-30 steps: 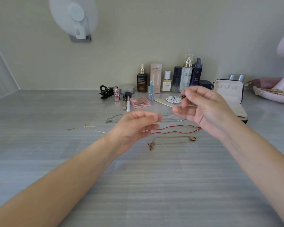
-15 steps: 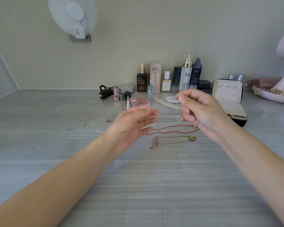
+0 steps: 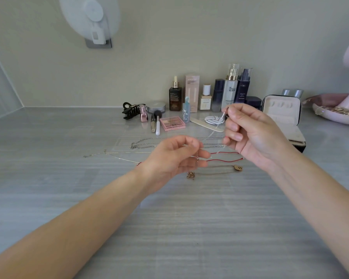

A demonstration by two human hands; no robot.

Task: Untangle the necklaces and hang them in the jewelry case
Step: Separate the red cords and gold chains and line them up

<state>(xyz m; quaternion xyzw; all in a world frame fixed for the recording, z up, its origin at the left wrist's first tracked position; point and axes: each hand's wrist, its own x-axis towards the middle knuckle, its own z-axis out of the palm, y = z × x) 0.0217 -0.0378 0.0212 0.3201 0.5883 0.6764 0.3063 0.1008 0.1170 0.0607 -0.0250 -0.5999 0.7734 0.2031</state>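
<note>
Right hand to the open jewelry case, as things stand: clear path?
Probably yes: the jewelry case stands open beside the right hand, nothing between them, though that hand pinches a silver chain that would trail along.

Left grip (image 3: 173, 158) and right grip (image 3: 252, 135) hover raised, each pinched closed.

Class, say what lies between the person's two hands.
Head view: a thin silver chain runs from the right hand toward the left hand; a red cord necklace lies on the counter.
</note>
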